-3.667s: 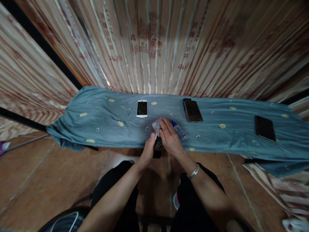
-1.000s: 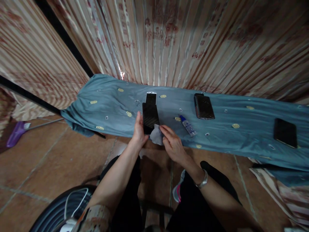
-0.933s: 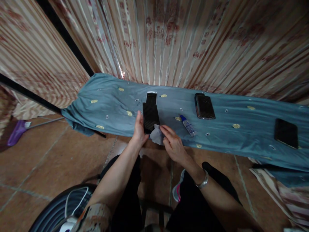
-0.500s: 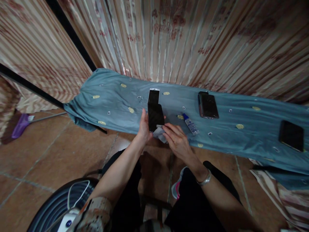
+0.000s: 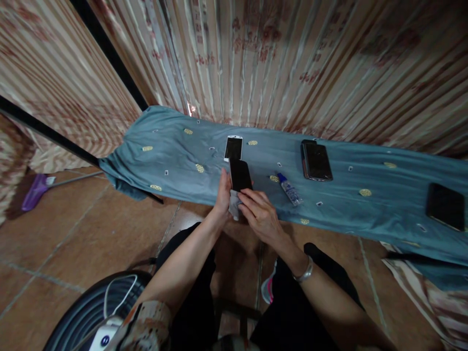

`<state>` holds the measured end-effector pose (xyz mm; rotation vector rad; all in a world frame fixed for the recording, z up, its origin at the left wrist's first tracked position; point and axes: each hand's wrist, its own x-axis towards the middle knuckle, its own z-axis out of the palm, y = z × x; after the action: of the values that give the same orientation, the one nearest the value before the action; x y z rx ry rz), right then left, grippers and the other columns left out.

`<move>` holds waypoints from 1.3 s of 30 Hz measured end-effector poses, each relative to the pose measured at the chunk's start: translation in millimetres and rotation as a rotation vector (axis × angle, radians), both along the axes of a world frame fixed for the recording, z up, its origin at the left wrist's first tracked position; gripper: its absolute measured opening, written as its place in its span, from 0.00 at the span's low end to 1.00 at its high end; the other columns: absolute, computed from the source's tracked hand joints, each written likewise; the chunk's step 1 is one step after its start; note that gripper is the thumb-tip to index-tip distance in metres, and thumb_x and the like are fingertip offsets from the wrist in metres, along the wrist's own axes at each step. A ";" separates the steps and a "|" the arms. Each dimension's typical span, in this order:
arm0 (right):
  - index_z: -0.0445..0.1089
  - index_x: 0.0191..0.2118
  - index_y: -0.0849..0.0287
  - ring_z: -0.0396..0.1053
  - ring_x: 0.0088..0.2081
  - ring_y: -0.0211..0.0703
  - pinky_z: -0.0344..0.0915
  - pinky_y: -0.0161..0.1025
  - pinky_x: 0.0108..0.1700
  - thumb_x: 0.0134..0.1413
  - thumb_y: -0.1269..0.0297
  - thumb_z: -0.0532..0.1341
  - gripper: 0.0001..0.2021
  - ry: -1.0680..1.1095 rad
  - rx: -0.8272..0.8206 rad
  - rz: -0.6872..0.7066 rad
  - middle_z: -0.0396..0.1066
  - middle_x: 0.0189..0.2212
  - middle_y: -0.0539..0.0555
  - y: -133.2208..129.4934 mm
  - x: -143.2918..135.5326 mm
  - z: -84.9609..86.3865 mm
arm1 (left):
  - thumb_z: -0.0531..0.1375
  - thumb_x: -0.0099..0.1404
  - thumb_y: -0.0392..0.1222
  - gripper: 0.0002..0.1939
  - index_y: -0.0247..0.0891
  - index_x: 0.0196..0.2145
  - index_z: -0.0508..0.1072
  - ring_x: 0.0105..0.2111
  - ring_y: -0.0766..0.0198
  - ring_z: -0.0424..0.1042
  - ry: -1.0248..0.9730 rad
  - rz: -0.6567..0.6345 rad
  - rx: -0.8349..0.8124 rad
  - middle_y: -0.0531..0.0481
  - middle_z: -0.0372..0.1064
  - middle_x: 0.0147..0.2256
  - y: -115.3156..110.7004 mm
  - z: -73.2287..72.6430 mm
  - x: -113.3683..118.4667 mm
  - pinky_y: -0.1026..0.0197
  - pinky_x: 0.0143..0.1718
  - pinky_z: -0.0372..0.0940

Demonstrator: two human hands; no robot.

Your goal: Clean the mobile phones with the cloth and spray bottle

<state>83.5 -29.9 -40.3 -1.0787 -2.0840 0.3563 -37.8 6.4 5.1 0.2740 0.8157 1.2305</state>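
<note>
My left hand [image 5: 222, 195] is closed around the left side of a black smartphone [image 5: 240, 175], its dark screen facing up. A small grey cloth [image 5: 234, 204] is pinched in the fingers of my right hand [image 5: 259, 212], pressed against the phone's near end. Just beyond the held phone, a white-framed smartphone [image 5: 233, 147] lies on the blue cloth cover [image 5: 175, 165]. To the right of my hands rests a small clear bottle with a blue cap [image 5: 290, 190].
Farther right on the cover lie stacked dark phones [image 5: 317, 161] and another black device [image 5: 446, 206]. A striped curtain [image 5: 248, 63] hangs behind. Black poles [image 5: 113, 58] stand at the left, near a purple broom [image 5: 35, 191]. A round dark stool [image 5: 84, 307] sits lower left.
My right hand has moved left with the grey cloth, from the phone's lower right corner to its lower left. The held phone has shifted slightly right and tilted.
</note>
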 end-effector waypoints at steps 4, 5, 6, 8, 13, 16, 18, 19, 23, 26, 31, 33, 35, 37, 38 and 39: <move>0.71 0.59 0.57 0.69 0.55 0.54 0.68 0.56 0.59 0.70 0.61 0.49 0.20 -0.005 0.004 -0.004 0.72 0.56 0.61 2.9 -0.6 -4.5 | 0.38 0.74 0.59 0.32 0.38 0.45 0.75 0.37 0.57 0.79 -0.010 -0.019 -0.001 0.46 0.78 0.35 -3.1 -6.5 -0.2 0.56 0.39 0.73; 0.71 0.59 0.58 0.68 0.56 0.54 0.67 0.56 0.59 0.70 0.61 0.49 0.20 -0.012 0.017 -0.013 0.72 0.56 0.61 4.3 -0.4 -5.8 | 0.39 0.73 0.60 0.32 0.38 0.43 0.76 0.37 0.58 0.79 -0.014 -0.032 -0.001 0.46 0.78 0.34 -4.5 -9.4 0.2 0.57 0.39 0.73; 0.70 0.60 0.59 0.68 0.57 0.55 0.66 0.56 0.60 0.70 0.62 0.49 0.21 -0.021 0.028 -0.024 0.71 0.56 0.62 6.0 0.1 -6.9 | 0.40 0.72 0.62 0.32 0.39 0.41 0.76 0.36 0.59 0.79 -0.015 -0.040 -0.002 0.46 0.78 0.33 -6.0 -12.3 0.9 0.59 0.38 0.73; 0.69 0.60 0.60 0.67 0.57 0.55 0.66 0.56 0.61 0.70 0.63 0.49 0.21 -0.036 0.040 -0.045 0.71 0.57 0.63 10.0 1.6 -8.5 | 0.44 0.71 0.64 0.31 0.38 0.39 0.77 0.37 0.59 0.79 -0.024 -0.062 -0.022 0.46 0.78 0.33 -9.2 -17.0 3.1 0.60 0.39 0.72; 0.69 0.61 0.62 0.67 0.58 0.56 0.66 0.56 0.60 0.70 0.64 0.49 0.21 -0.065 0.073 -0.100 0.70 0.57 0.65 19.9 7.7 -8.4 | 0.43 0.72 0.62 0.31 0.35 0.45 0.76 0.46 0.56 0.77 -0.098 -0.129 -0.057 0.43 0.78 0.42 -15.9 -17.3 10.8 0.55 0.49 0.70; 0.70 0.60 0.65 0.66 0.58 0.56 0.66 0.56 0.61 0.70 0.64 0.49 0.21 -0.079 0.111 -0.122 0.70 0.56 0.66 24.6 12.3 -7.4 | 0.44 0.72 0.61 0.32 0.35 0.54 0.72 0.52 0.52 0.74 -0.142 -0.151 -0.055 0.41 0.76 0.49 -19.5 -15.6 14.9 0.50 0.56 0.65; 0.70 0.60 0.63 0.66 0.58 0.56 0.66 0.56 0.62 0.70 0.64 0.49 0.20 -0.088 0.119 -0.143 0.70 0.56 0.66 27.6 15.3 -6.9 | 0.45 0.72 0.61 0.32 0.35 0.59 0.69 0.55 0.50 0.72 -0.163 -0.171 -0.056 0.41 0.74 0.53 -21.9 -15.8 17.1 0.48 0.60 0.62; 0.70 0.60 0.63 0.66 0.58 0.56 0.66 0.56 0.62 0.70 0.64 0.50 0.20 -0.091 0.122 -0.154 0.70 0.56 0.65 29.1 16.8 -6.9 | 0.46 0.72 0.61 0.32 0.36 0.60 0.68 0.57 0.50 0.70 -0.169 -0.184 -0.052 0.41 0.73 0.54 -23.1 -16.1 18.0 0.48 0.61 0.61; 0.70 0.60 0.65 0.66 0.58 0.56 0.65 0.55 0.62 0.70 0.64 0.49 0.21 -0.098 0.140 -0.189 0.71 0.56 0.66 34.5 22.2 -7.6 | 0.49 0.70 0.62 0.33 0.39 0.63 0.66 0.61 0.47 0.66 -0.156 -0.232 -0.013 0.43 0.71 0.57 -27.3 -17.5 21.5 0.48 0.64 0.58; 0.69 0.60 0.63 0.66 0.58 0.56 0.64 0.56 0.62 0.70 0.64 0.49 0.21 -0.106 0.124 -0.218 0.70 0.57 0.65 38.3 26.4 -8.9 | 0.49 0.70 0.62 0.32 0.40 0.63 0.65 0.63 0.47 0.63 -0.128 -0.232 0.033 0.44 0.69 0.59 -29.6 -18.3 23.8 0.47 0.65 0.56; 0.69 0.60 0.62 0.66 0.58 0.56 0.64 0.56 0.62 0.70 0.63 0.49 0.21 -0.121 0.098 -0.252 0.70 0.57 0.65 45.8 34.9 -11.6 | 0.48 0.71 0.60 0.32 0.39 0.63 0.67 0.65 0.48 0.60 -0.103 -0.265 0.050 0.44 0.71 0.58 -32.2 -19.3 26.1 0.46 0.67 0.53; 0.70 0.59 0.65 0.66 0.57 0.57 0.63 0.55 0.62 0.70 0.63 0.48 0.21 -0.119 0.097 -0.266 0.70 0.57 0.66 49.1 38.0 -13.1 | 0.49 0.71 0.61 0.31 0.39 0.62 0.67 0.64 0.49 0.61 -0.103 -0.277 0.065 0.44 0.71 0.57 -32.6 -19.3 26.3 0.47 0.67 0.53; 0.70 0.58 0.66 0.67 0.57 0.57 0.63 0.56 0.62 0.70 0.62 0.48 0.22 -0.111 0.091 -0.282 0.70 0.56 0.67 52.0 40.8 -14.8 | 0.51 0.70 0.61 0.31 0.38 0.62 0.68 0.64 0.49 0.62 -0.111 -0.277 0.079 0.44 0.71 0.57 -32.4 -18.6 26.2 0.48 0.66 0.54; 0.71 0.58 0.67 0.67 0.56 0.57 0.62 0.56 0.62 0.70 0.62 0.47 0.22 -0.092 0.075 -0.302 0.71 0.56 0.67 54.3 43.1 -16.3 | 0.51 0.70 0.60 0.31 0.39 0.62 0.68 0.62 0.49 0.65 -0.116 -0.273 0.079 0.44 0.72 0.57 -31.8 -16.8 25.9 0.48 0.64 0.57; 0.71 0.57 0.66 0.68 0.56 0.57 0.62 0.56 0.62 0.70 0.61 0.47 0.22 -0.078 0.063 -0.312 0.72 0.55 0.67 55.1 44.3 -17.0 | 0.50 0.71 0.60 0.30 0.39 0.62 0.68 0.61 0.50 0.66 -0.113 -0.271 0.073 0.44 0.72 0.56 -31.4 -15.4 25.7 0.49 0.63 0.58; 0.71 0.57 0.66 0.68 0.56 0.57 0.62 0.56 0.62 0.70 0.61 0.47 0.22 -0.062 0.049 -0.321 0.72 0.55 0.67 55.8 45.4 -17.7 | 0.50 0.71 0.59 0.30 0.40 0.62 0.67 0.59 0.50 0.68 -0.107 -0.269 0.064 0.44 0.73 0.55 -31.0 -13.9 25.4 0.49 0.62 0.60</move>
<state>128.9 25.9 -58.0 -1.3832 -1.9190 0.1135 -12.4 -24.6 -8.8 0.3549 0.6253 1.0105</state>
